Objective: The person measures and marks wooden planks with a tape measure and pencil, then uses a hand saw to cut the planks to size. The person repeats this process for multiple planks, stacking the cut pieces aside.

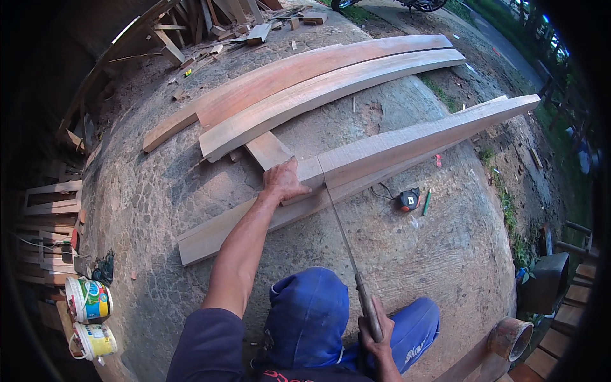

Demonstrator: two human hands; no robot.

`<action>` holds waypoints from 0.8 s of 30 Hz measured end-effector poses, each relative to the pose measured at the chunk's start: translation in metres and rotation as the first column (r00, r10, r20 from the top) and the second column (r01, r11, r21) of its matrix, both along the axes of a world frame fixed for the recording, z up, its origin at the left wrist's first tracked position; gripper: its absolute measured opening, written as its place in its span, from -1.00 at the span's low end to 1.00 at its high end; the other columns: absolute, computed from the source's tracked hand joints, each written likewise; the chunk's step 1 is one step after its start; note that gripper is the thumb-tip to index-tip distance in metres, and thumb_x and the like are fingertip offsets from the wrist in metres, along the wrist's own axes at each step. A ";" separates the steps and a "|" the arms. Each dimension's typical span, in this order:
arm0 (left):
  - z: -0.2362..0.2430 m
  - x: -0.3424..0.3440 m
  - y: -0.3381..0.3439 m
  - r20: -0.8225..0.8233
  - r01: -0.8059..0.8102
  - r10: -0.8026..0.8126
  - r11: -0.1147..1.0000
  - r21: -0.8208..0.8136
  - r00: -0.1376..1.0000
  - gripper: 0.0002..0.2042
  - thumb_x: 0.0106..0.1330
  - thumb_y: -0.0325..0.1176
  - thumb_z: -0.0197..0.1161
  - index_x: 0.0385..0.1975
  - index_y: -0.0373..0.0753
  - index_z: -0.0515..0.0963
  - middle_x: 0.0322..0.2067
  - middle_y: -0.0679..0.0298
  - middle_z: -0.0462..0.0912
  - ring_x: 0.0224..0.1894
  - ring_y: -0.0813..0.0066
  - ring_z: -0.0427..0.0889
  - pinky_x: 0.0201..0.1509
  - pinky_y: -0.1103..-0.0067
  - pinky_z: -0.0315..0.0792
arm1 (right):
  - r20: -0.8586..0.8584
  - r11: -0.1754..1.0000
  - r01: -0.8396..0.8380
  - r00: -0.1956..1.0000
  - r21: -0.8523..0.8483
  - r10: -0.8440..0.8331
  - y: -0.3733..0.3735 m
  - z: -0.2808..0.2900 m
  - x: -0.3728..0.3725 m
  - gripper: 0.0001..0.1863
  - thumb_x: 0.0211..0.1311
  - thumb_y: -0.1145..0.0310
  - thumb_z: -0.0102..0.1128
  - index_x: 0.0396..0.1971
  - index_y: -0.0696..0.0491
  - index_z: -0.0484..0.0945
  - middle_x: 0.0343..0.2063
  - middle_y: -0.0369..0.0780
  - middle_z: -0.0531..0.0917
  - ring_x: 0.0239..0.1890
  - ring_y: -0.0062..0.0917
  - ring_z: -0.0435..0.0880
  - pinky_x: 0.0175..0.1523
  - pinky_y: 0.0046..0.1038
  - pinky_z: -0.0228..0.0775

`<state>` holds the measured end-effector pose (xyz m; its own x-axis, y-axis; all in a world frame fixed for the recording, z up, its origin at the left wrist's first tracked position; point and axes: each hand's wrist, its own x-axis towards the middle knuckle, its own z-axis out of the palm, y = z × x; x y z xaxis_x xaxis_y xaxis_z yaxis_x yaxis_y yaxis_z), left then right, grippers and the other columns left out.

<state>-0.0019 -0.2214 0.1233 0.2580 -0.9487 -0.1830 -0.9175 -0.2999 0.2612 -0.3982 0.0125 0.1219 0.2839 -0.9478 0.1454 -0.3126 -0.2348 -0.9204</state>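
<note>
My left hand (284,181) presses flat on a long wooden plank (407,141) that lies across a short wood block (268,149) on the ground. My right hand (375,331) grips the handle of a hand saw (347,248). The saw's thin blade runs up from my hand to the plank's near edge, just right of my left hand, and sits in a cut there. My knees in blue trousers (312,312) are below the plank.
Two more long planks (318,86) lie side by side behind. A tape measure (409,200) and a green pencil (426,201) rest on the stone ground to the right. Paint tubs (89,299) stand at the left, wood scraps (210,32) at the back.
</note>
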 end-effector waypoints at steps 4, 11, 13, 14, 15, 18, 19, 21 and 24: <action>-0.004 -0.010 0.013 0.056 -0.005 0.012 0.994 -0.112 0.998 -0.32 -0.07 0.03 0.59 0.02 -0.20 0.51 0.00 0.05 0.70 0.12 0.03 0.68 0.18 0.21 0.57 | -0.015 0.983 -0.035 0.999 -0.182 0.033 -0.047 -0.015 0.040 -0.30 0.08 0.58 0.28 0.33 0.19 0.48 -0.01 0.07 0.75 -0.16 -0.24 0.86 -0.06 -0.38 0.66; 0.013 -0.011 0.008 0.015 -0.034 0.034 0.999 -0.029 0.999 -0.31 -0.08 0.04 0.57 0.04 -0.21 0.53 0.00 0.04 0.72 0.10 0.01 0.68 0.19 0.19 0.56 | 0.038 0.999 -0.024 0.999 0.021 0.023 -0.134 -0.053 0.113 -0.29 0.15 0.50 0.33 0.39 0.06 0.46 0.05 0.07 0.71 -0.02 -0.15 0.80 0.07 -0.30 0.60; 0.012 -0.003 -0.001 -0.004 -0.005 0.005 1.000 -0.024 1.000 -0.29 -0.08 0.05 0.58 0.06 -0.21 0.52 0.01 0.05 0.72 0.10 0.02 0.69 0.18 0.20 0.56 | -0.042 0.999 -0.026 0.999 -0.044 0.024 -0.058 -0.036 0.047 -0.27 0.12 0.53 0.33 0.38 0.12 0.44 0.07 0.06 0.72 0.02 -0.15 0.80 0.09 -0.28 0.62; 0.009 0.000 -0.001 -0.002 -0.001 0.001 1.000 -0.002 1.000 -0.27 -0.08 0.05 0.58 0.07 -0.21 0.52 0.01 0.05 0.72 0.10 0.02 0.69 0.18 0.20 0.56 | -0.016 0.998 -0.043 0.999 0.046 0.043 -0.020 -0.026 0.015 -0.27 0.09 0.55 0.33 0.37 0.19 0.44 0.07 0.08 0.72 0.05 -0.18 0.80 0.10 -0.28 0.63; 0.006 0.000 -0.001 -0.025 -0.007 0.006 1.000 -0.012 1.000 -0.28 -0.08 0.05 0.59 0.06 -0.21 0.52 0.02 0.06 0.72 0.12 0.03 0.68 0.18 0.20 0.56 | 0.000 1.000 -0.012 1.000 0.012 0.012 0.008 -0.017 -0.005 -0.27 0.08 0.57 0.32 0.36 0.22 0.44 0.04 0.11 0.73 0.06 -0.22 0.80 0.11 -0.30 0.63; -0.002 -0.008 0.010 0.055 -0.023 0.027 0.997 -0.071 0.998 -0.29 -0.07 0.03 0.59 0.06 -0.20 0.52 0.01 0.07 0.71 0.14 0.03 0.67 0.18 0.20 0.57 | -0.023 1.000 -0.025 0.999 0.011 0.025 0.002 -0.018 0.002 -0.28 0.07 0.57 0.32 0.34 0.21 0.47 0.03 0.11 0.73 0.05 -0.20 0.80 0.11 -0.32 0.63; -0.003 -0.011 0.014 0.064 -0.010 0.018 0.992 -0.128 0.998 -0.33 -0.05 0.01 0.58 0.04 -0.20 0.52 -0.02 0.06 0.70 0.14 0.02 0.66 0.18 0.19 0.57 | 0.047 0.999 -0.041 0.998 0.008 0.040 -0.030 -0.029 0.028 -0.31 0.07 0.58 0.31 0.32 0.23 0.49 0.05 0.12 0.72 0.06 -0.19 0.80 0.11 -0.32 0.62; -0.003 -0.016 0.019 0.052 -0.009 0.017 0.988 -0.156 0.998 -0.34 -0.05 0.01 0.58 0.02 -0.20 0.53 -0.03 0.07 0.70 0.12 0.01 0.66 0.17 0.19 0.57 | 0.062 1.000 0.011 0.998 -0.017 -0.010 -0.113 -0.057 0.089 -0.34 0.14 0.52 0.30 0.33 0.14 0.50 0.07 0.06 0.72 0.03 -0.22 0.80 0.07 -0.35 0.62; 0.004 -0.018 0.017 0.057 -0.014 0.025 0.981 -0.193 0.998 -0.37 -0.06 0.02 0.56 -0.02 -0.20 0.54 -0.02 0.08 0.70 0.10 0.02 0.67 0.16 0.20 0.56 | 0.061 0.999 -0.031 0.998 -0.005 0.032 -0.170 -0.081 0.139 -0.30 0.18 0.46 0.31 0.40 0.07 0.43 0.08 0.05 0.71 0.02 -0.14 0.78 0.08 -0.30 0.60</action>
